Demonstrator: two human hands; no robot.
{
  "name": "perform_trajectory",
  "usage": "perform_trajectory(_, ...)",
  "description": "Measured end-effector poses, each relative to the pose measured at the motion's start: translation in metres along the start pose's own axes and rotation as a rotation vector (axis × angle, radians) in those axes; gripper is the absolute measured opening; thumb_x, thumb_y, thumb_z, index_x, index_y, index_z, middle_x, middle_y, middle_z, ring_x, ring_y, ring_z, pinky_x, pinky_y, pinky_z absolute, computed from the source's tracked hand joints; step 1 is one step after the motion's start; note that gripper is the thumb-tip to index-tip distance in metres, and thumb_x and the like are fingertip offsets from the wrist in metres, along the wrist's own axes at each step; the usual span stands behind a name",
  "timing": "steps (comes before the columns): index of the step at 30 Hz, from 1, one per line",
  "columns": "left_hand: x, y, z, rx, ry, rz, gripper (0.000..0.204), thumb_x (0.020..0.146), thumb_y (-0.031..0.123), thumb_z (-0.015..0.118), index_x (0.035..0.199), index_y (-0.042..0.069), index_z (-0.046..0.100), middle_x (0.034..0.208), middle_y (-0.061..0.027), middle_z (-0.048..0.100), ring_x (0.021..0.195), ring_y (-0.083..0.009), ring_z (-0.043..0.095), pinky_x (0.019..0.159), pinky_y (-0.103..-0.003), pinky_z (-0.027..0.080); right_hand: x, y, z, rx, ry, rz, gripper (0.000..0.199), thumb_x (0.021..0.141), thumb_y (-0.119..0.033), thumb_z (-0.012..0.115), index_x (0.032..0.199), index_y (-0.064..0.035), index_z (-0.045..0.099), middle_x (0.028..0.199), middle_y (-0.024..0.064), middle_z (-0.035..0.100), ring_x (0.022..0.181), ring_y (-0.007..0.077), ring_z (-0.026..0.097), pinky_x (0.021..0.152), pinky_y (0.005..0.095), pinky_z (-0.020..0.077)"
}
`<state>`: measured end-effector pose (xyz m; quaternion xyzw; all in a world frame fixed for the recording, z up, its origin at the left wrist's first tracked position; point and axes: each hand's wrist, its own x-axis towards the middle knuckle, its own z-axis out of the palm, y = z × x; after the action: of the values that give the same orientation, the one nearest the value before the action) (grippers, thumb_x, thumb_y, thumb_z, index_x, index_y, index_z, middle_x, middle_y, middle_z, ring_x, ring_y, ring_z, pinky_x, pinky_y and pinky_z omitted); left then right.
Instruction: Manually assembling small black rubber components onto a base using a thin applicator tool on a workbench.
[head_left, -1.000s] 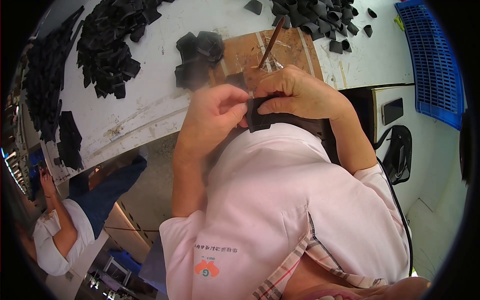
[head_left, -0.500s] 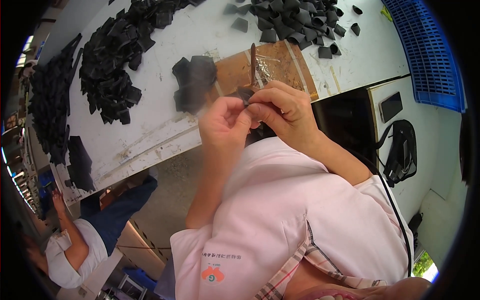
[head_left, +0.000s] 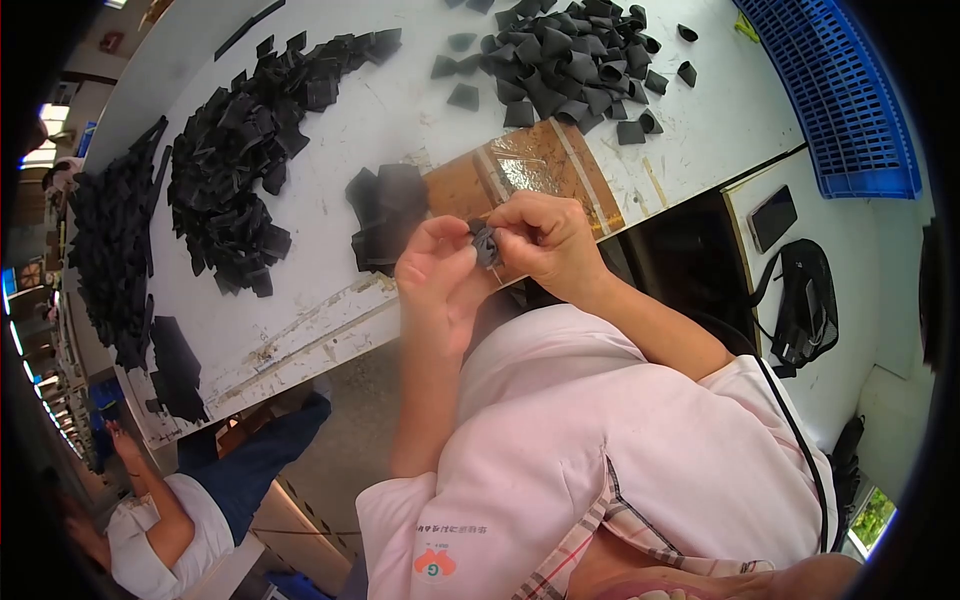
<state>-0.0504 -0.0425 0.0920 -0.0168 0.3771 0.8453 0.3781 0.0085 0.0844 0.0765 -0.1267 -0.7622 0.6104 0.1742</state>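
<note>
Left hand (head_left: 440,270) and right hand (head_left: 540,240) both pinch one small black piece (head_left: 487,243), raised above the desk's (head_left: 330,300) near edge. Advised: firm fingertip grip, fold edges aligned.

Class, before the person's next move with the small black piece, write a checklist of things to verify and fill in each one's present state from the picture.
1. Small black piece pinched between both hands: ok.
2. Left hand fingertips on the piece: ok.
3. Right hand gripping its other side: ok.
4. Piece lifted off the white table: ok.
5. Brown taped board beyond the hands free of loose pieces: ok.
6. Whether the piece is folded correctly: cannot tell, the fingers cover it.
</note>
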Motion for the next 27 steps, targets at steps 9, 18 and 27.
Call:
perform_trajectory(9, 0.001, -0.02, 0.009, 0.725, 0.281, 0.535, 0.008, 0.075, -0.005, 0.05, 0.081, -0.002, 0.053, 0.065, -0.0033, 0.052, 0.041, -0.0025, 0.039, 0.034, -0.017, 0.03, 0.004, 0.005, -0.003, 1.301, -0.364, 0.607, 0.015, 0.078, -0.016, 0.061, 0.073, -0.005, 0.052, 0.059, -0.0039, 0.043, 0.047, 0.0036, 0.032, 0.042, 0.0168, 0.0259)
perform_trajectory(18, 0.015, 0.044, 0.029, -0.371, -0.384, -0.076, 0.025, 0.078, -0.007, 0.036, 0.101, -0.004, 0.048, 0.092, -0.0236, 0.057, 0.03, -0.0032, 0.034, 0.028, -0.017, 0.024, 0.05, -0.053, -0.024, 0.351, -0.294, 0.0, 0.026, 0.084, -0.027, 0.056, 0.07, -0.0049, 0.052, 0.056, -0.0057, 0.039, 0.051, 0.002, 0.035, 0.043, 0.0185, 0.0291)
perform_trajectory(27, 0.037, 0.024, 0.011, -0.374, -0.212, -0.112, 0.021, 0.083, -0.002, 0.04, 0.102, 0.0, 0.049, 0.083, -0.0136, 0.059, 0.031, -0.0023, 0.03, 0.03, -0.015, 0.022, 0.064, -0.024, -0.029, 0.377, -0.346, 0.155, 0.031, 0.086, -0.03, 0.054, 0.069, -0.0039, 0.054, 0.055, -0.0045, 0.042, 0.049, 0.0036, 0.036, 0.042, 0.0187, 0.0274)
